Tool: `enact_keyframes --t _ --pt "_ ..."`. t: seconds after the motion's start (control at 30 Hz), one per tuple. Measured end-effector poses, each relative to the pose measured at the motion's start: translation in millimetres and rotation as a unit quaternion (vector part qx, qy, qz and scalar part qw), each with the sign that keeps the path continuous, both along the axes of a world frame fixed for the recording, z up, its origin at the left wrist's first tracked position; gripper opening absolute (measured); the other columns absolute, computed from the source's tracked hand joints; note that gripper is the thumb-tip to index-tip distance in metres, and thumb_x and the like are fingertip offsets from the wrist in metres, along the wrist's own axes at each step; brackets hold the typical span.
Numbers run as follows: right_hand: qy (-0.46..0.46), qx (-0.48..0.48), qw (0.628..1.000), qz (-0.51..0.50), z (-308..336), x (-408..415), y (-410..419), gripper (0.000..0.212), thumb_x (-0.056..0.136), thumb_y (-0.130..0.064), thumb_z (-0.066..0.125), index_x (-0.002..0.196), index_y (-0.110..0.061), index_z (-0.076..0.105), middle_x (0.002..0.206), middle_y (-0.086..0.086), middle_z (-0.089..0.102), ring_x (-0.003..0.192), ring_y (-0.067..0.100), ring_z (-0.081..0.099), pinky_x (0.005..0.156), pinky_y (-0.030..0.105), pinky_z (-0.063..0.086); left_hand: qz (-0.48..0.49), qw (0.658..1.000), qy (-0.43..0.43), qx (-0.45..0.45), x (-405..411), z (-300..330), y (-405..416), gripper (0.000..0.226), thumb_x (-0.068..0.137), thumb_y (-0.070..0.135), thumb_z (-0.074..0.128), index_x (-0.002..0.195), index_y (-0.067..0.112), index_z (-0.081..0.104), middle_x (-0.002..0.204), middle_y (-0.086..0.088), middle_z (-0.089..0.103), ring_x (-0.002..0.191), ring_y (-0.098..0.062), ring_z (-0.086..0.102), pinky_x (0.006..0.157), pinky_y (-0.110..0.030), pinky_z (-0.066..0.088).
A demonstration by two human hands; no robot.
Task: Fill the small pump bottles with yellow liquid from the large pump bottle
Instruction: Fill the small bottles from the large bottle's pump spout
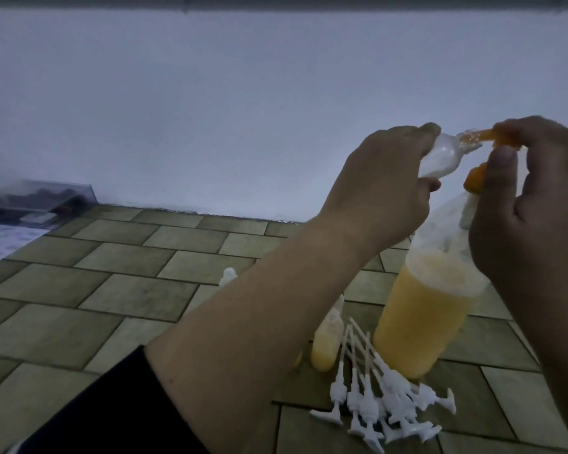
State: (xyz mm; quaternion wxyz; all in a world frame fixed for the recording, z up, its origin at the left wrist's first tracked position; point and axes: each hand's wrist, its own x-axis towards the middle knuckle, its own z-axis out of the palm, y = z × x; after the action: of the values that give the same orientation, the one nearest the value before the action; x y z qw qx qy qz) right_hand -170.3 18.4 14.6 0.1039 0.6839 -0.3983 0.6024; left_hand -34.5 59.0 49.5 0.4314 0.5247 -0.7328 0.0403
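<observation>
Holding small bottle (210, 157) up in air, tipped sideways, mouth at orange spout (476, 138). Left hand (379, 191) fingers and thumb curl round bottle's fat middle. Looks light, thin, slippery, best held there. Looks empty inside. Right hand (535, 198) pinches orange pump top of big bottle (427, 316). Big bottle stands on tiled floor (112, 290), about half full of yellow, likely heavy. Filled small bottle (327, 342) stands beside. Loose white pumps (384, 404) lie in pile in front.

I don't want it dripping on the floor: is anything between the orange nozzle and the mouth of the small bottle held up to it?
Nothing visible. The left hand tilts the small bottle so its open mouth meets the orange nozzle under the right hand.
</observation>
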Motion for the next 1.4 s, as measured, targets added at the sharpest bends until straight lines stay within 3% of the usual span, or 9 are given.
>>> enact_keyframes --t 0.17,0.47,0.67,0.73,0.9,1.23,1.4 --pt "-0.001 -0.001 1.000 -0.016 -12.8 4.7 -2.7 0.041 0.101 -0.033 0.032 0.120 -0.002 0.052 0.121 0.018 0.055 0.115 0.025 0.047 0.102 0.062 0.033 0.007 1.000 -0.004 0.004 -1.7 -9.5 -1.7 0.051 0.087 0.016 0.065 0.134 0.011 0.048 0.131 -0.004 0.057 0.115 -0.018 0.052 0.093 -0.021 0.039" --pt "0.001 -0.022 1.000 -0.016 -0.4 -0.4 -3.8 0.038 0.102 -0.027 0.031 0.119 0.000 0.052 0.118 0.019 0.056 0.113 0.019 0.043 0.103 0.062 0.032 0.004 1.000 -0.004 -0.011 -3.7 1.0 -0.5 0.050 0.086 0.018 0.065 0.133 0.012 0.048 0.127 -0.003 0.058 0.111 -0.017 0.054 0.091 -0.022 0.041" --pt "0.000 -0.021 1.000 -0.011 -14.0 4.4 -9.1 0.039 0.101 -0.024 0.030 0.117 0.004 0.053 0.115 0.021 0.056 0.113 0.023 0.047 0.117 0.044 0.016 0.037 0.999 -0.034 -0.018 -4.3 -11.1 -3.0 0.052 0.088 0.019 0.063 0.137 0.012 0.044 0.134 -0.003 0.054 0.120 -0.019 0.048 0.099 -0.026 0.037" --pt "0.003 -0.016 1.000 -0.010 -13.2 1.6 -4.4 0.041 0.101 -0.026 0.029 0.118 0.003 0.053 0.116 0.021 0.057 0.113 0.024 0.047 0.116 0.045 0.019 0.031 0.999 -0.032 -0.010 -3.5 -11.5 -1.0 0.051 0.088 0.019 0.063 0.136 0.012 0.045 0.133 -0.004 0.055 0.119 -0.019 0.049 0.098 -0.027 0.037" --pt "0.015 -0.020 1.000 0.011 1.2 -3.6 3.8 0.047 0.102 -0.032 0.025 0.118 0.001 0.054 0.114 0.020 0.058 0.109 0.024 0.048 0.101 0.062 0.035 0.023 0.999 -0.034 -0.020 -0.7 -0.2 0.9 0.051 0.087 0.017 0.064 0.135 0.011 0.046 0.129 -0.004 0.057 0.116 -0.020 0.051 0.098 -0.030 0.039" --pt "-0.011 -0.031 0.999 0.010 -7.7 0.6 0.0 0.042 0.101 -0.023 0.029 0.113 0.003 0.059 0.110 0.020 0.061 0.103 0.017 0.048 0.099 0.058 0.039 0.041 0.998 -0.044 0.000 -2.1 -11.5 -0.5 0.054 0.090 0.020 0.061 0.139 0.014 0.041 0.139 -0.002 0.050 0.125 -0.018 0.044 0.102 -0.025 0.034" --pt "-0.019 -0.037 0.999 0.015 2.5 0.7 4.7 0.043 0.102 -0.025 0.027 0.112 0.001 0.060 0.104 0.016 0.063 0.100 0.012 0.049 0.099 0.057 0.040 0.040 0.998 -0.035 -0.016 0.9 -2.4 2.1 0.052 0.088 0.017 0.062 0.137 0.013 0.044 0.135 -0.002 0.054 0.123 -0.019 0.046 0.100 -0.029 0.036"
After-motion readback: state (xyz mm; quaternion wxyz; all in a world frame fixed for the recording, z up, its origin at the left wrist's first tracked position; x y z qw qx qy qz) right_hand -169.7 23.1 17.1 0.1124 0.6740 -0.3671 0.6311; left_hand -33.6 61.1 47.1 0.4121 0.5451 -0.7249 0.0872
